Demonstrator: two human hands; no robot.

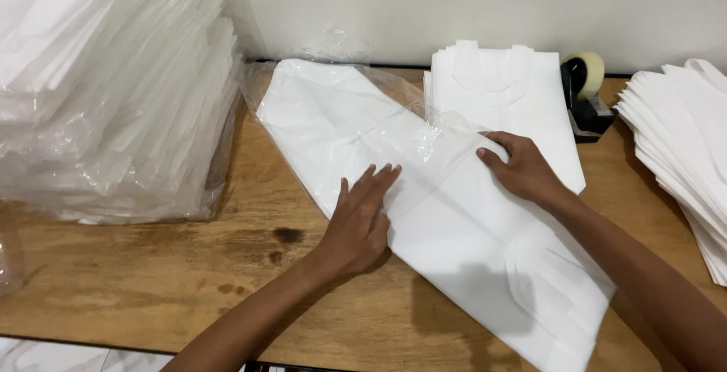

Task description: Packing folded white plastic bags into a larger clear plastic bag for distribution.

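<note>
A long bundle of white bags (454, 243) lies diagonally across the wooden table (151, 273), its far half slid inside a clear plastic sleeve (341, 107). My left hand (362, 217) lies flat with fingers spread on the bundle's near edge, at the mouth of the sleeve. My right hand (522, 168) presses on the bundle's far edge, fingers curled at the sleeve's rim. Neither hand lifts anything.
A tall pile of packed white bags in clear plastic (113, 92) fills the left. A stack of white bags (503, 92) lies behind the bundle, a tape dispenser (585, 96) beside it. Another white stack (681, 145) sits at the right edge. A wall runs behind.
</note>
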